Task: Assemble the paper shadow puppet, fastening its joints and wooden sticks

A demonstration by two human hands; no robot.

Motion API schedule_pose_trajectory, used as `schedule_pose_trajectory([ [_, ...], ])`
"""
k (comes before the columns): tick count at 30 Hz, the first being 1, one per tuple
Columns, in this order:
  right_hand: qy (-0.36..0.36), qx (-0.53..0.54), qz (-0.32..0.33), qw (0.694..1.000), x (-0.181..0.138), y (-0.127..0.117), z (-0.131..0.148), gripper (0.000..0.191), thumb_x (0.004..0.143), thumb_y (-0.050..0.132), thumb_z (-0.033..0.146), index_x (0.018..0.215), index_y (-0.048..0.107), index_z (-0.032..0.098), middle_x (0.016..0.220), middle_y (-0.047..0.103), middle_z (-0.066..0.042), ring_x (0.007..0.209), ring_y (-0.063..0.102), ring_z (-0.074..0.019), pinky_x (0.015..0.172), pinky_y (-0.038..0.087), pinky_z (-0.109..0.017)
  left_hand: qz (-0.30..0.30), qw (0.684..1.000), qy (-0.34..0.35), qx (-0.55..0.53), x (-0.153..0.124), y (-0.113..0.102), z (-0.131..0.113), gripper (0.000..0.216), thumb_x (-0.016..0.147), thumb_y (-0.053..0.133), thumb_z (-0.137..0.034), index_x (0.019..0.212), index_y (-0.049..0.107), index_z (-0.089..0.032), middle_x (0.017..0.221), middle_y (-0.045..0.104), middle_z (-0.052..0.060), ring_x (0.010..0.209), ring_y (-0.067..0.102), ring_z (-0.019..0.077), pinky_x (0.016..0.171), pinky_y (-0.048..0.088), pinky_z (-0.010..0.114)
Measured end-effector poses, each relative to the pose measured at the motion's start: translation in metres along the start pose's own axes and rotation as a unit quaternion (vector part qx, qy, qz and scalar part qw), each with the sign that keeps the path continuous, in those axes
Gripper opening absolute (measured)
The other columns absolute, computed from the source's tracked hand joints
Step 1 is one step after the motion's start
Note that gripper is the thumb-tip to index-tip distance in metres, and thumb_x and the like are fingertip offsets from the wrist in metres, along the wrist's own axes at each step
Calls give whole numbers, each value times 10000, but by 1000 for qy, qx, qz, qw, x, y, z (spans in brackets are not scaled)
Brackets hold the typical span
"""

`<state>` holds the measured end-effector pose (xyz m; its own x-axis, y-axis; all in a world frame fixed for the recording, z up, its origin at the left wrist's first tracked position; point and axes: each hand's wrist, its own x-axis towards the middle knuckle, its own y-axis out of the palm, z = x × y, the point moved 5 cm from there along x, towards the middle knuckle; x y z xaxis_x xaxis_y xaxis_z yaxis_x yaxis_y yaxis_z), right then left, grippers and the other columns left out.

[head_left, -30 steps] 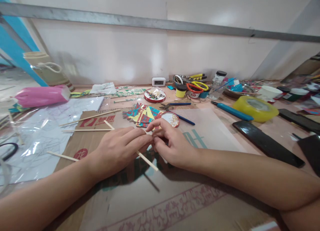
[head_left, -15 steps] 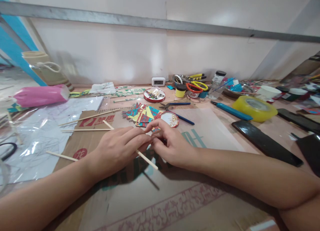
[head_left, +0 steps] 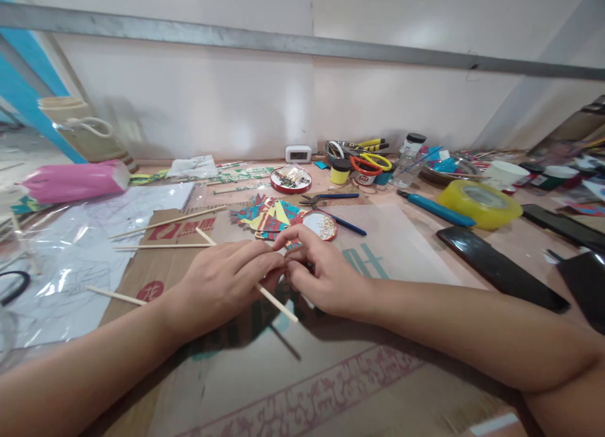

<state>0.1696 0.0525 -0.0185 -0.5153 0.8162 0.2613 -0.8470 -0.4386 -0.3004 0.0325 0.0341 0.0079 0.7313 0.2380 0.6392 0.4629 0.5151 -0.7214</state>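
Note:
My left hand [head_left: 224, 282] is closed around a thin wooden stick [head_left: 280, 304], whose lower end sticks out below the fingers and whose other end shows above the knuckles. The fingertips of my right hand [head_left: 328, 273] are pinched together against those of the left, over the cardboard sheet [head_left: 236, 386]. Whatever lies between the right fingers is hidden. Just beyond the hands are red, blue and yellow painted cut-out pieces [head_left: 269, 217], partly overlapped by a round lid of small gold-coloured bits [head_left: 324, 227]. Pliers with blue handles [head_left: 338, 200] rest behind the lid.
Loose sticks [head_left: 163, 246] lie at left beside plastic-covered drawings [head_left: 70, 285]. Further back are a dish of beads [head_left: 290, 180], a small digital clock [head_left: 298, 154] and paint pots [head_left: 340, 171]. To the right sit a blue cutter [head_left: 437, 208], a tape roll [head_left: 479, 203] and a phone [head_left: 501, 267].
The view has shifted very slightly. Both hands keep nearly the same pose, with the stick still in the left one.

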Motion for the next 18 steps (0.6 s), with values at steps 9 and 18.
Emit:
schedule_pose_trajectory([
  [9,22,7,6,1000,1,0,-4,352,774,489,49,1072,438,227,600,449,108,517,425,-90,513,329,-203,5,1000,12,-4,1,0,0,152,998,450,-183,1000,599,-149,884,703,47,698,643,153,576,451,264],
  [18,14,8,6,1000,0,1,-3,344,784,471,52,1073,428,235,597,457,107,523,442,-94,518,343,-206,9,1000,2,-6,1,1,-1,105,982,474,-178,998,577,-168,879,703,30,709,653,149,590,452,255],
])
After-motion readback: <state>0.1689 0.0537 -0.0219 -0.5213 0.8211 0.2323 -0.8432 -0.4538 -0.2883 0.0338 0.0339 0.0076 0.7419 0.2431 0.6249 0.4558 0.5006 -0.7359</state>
